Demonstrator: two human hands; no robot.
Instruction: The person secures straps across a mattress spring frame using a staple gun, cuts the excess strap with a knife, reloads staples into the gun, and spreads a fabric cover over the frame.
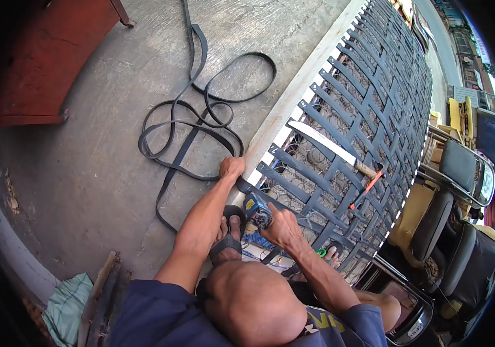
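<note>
My left hand (pixel 233 168) is closed on a black webbing strap (pixel 163 157) at the edge of a pale wooden frame (pixel 293 95). From there the strap trails in loose loops over the floor. My right hand (pixel 284 226) grips a blue staple gun (pixel 255 209), its nose down by the strap end at the frame edge. Woven black webbing (pixel 369 104) crosses the frame, with coil springs showing beneath. On the webbing lie a long-bladed knife (pixel 323 140) with a wooden handle and an orange-handled tool (pixel 366 189) whose kind I cannot make out.
A red-brown cabinet (pixel 51 63) stands at the upper left. Black padded chairs (pixel 458 165) and seat parts crowd the right side. A green cloth (pixel 68 306) and wooden pieces (pixel 106 295) lie at the lower left. My sandalled foot (pixel 227 246) is close to the stapler.
</note>
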